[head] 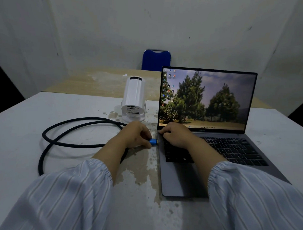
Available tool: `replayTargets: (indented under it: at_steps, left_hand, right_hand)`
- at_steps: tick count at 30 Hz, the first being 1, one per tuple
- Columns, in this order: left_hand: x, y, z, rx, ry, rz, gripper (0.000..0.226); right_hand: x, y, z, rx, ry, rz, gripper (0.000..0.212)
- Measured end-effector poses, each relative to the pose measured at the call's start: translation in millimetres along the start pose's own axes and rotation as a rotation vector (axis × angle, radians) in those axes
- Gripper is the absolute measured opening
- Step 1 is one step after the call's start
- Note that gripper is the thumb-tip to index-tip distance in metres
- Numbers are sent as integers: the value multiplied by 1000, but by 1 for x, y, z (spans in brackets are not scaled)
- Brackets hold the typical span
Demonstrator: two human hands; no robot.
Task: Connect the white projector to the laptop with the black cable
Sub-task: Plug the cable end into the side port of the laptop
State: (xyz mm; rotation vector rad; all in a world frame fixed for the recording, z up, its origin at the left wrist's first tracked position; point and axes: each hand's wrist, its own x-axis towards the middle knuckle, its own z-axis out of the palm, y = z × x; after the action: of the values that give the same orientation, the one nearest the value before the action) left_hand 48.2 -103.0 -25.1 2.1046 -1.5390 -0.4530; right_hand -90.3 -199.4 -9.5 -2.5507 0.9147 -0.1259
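The white projector (133,98) stands on its base at the table's middle, its rear ports facing me with nothing plugged in. To its right an open grey laptop (215,149) shows a tree wallpaper. The black cable (63,138) lies looped on the table to the left. My left hand (136,135) pinches the cable's blue plug (153,142) right at the laptop's left edge. Pressing down on the laptop's upper-left keyboard corner is my right hand (176,135), with fingers curled. The cable's other end is hidden under my left sleeve.
The white table (25,126) has brown worn patches between projector and laptop. A second, tan table (96,83) stands behind it, and beyond that a blue chair back (156,60) against the grey wall.
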Motion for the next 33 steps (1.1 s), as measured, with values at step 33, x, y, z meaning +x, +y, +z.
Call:
replayTargets:
  at_steps: [33]
  left_hand:
    - [4, 5, -2, -21, -47, -26, 29]
  right_hand:
    - [3, 1, -2, -20, -36, -20, 37]
